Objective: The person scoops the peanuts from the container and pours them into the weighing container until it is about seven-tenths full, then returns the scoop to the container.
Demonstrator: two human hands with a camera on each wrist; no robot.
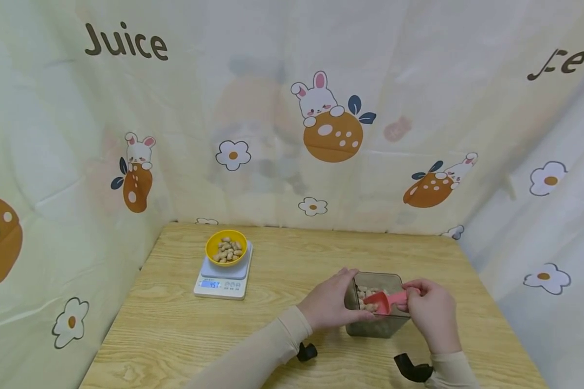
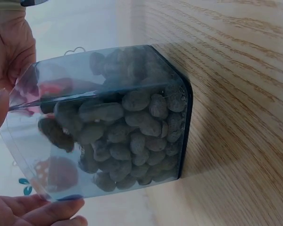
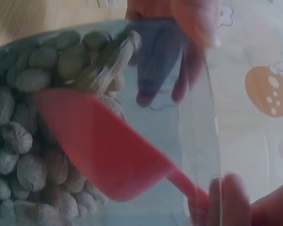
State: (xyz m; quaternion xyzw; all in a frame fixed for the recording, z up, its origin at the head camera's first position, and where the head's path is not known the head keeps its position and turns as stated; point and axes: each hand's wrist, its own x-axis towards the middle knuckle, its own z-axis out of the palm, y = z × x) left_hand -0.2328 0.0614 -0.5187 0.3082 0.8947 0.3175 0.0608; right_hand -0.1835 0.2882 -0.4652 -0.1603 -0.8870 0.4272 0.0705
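A see-through grey plastic container [image 1: 377, 327] stands on the table, partly filled with unshelled peanuts [image 2: 141, 141]. My left hand [image 1: 327, 302] holds it by the rim on its left side, the thumb along the near wall. With my right hand [image 1: 433, 312] I grip the handle of a red scoop [image 3: 104, 146] at the container's right rim. The scoop's bowl is inside, angled down against the peanuts. In the right wrist view the scoop shows through the clear wall, with several peanuts beside its lip.
A yellow bowl [image 1: 211, 246] of peanuts sits on a white digital scale [image 1: 221, 290] with a lit display, at the back left of the wooden table [image 1: 282, 265]. Printed curtains [image 1: 267, 178] hang along the back and sides. Black wrist mounts [image 1: 412, 369] show below the hands.
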